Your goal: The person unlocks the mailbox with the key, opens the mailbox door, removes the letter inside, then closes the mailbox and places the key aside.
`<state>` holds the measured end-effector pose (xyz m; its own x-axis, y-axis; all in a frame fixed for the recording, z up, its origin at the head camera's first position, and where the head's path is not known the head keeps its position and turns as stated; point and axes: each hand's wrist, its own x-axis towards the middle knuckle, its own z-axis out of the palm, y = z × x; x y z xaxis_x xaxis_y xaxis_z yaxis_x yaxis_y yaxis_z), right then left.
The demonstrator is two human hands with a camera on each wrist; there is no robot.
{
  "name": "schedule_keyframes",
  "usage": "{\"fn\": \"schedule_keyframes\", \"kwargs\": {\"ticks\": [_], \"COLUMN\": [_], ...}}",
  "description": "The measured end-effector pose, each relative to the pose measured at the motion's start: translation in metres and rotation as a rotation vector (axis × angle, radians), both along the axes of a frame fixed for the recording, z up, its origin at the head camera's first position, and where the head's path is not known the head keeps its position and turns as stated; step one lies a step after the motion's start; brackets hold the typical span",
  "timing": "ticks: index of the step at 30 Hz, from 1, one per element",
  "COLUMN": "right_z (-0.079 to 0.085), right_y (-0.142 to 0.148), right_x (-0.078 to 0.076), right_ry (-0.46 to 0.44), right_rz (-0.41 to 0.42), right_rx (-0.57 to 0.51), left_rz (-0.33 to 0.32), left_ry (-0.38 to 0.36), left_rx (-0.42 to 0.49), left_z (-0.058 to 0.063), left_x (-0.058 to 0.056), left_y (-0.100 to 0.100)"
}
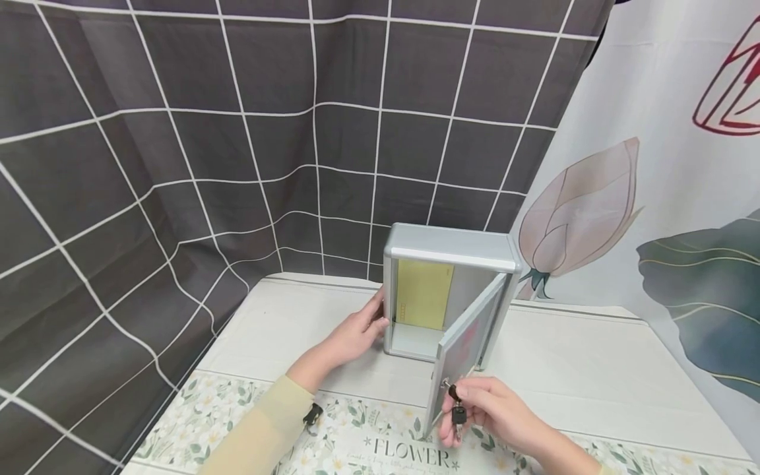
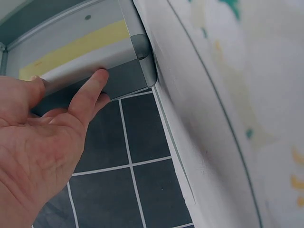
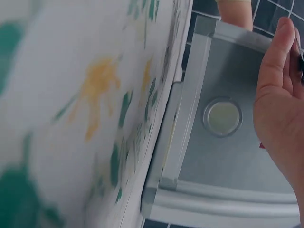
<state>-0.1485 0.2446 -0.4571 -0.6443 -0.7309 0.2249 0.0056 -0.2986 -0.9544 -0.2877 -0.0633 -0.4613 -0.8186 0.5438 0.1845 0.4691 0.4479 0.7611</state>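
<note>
A silver-grey metal box (image 1: 454, 239) stands on the table with its hinged door (image 1: 469, 340) swung out toward me. Against the back inside leans a yellow envelope (image 1: 423, 293). My left hand (image 1: 356, 335) rests on the box's left side, its thumb by the front edge; the left wrist view shows the fingers (image 2: 90, 92) laid along the silver frame. At the door's free edge, my right hand (image 1: 489, 409) pinches a black-headed key (image 1: 454, 392) at the lock. From it hangs a second black key (image 1: 459, 415). The door's outer face has a round window (image 3: 222, 117).
A floral cloth printed FLOWER (image 1: 410, 455) covers the table's front, with plain white cover (image 1: 594, 349) behind it. A dark gridded curtain (image 1: 344, 145) hangs at the back and left, and a white curtain with flower prints (image 1: 671, 158) at the right.
</note>
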Motion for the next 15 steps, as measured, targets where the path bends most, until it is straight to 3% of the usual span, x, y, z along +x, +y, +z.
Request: {"fn": "schedule_keyframes", "kwargs": {"ticks": [11, 15], "right_z": [-0.004, -0.005], "right_y": [0.022, 0.031], "right_x": [0.005, 0.007], "right_ry": [-0.018, -0.004], "right_rz": [0.122, 0.141], "right_rx": [-0.129, -0.130], "left_rz": [0.005, 0.008], "left_ry": [-0.007, -0.006], "left_rx": [0.014, 0.016], "left_z": [0.001, 0.003], "left_x": [0.001, 0.002], "left_y": [0.001, 0.001]}}
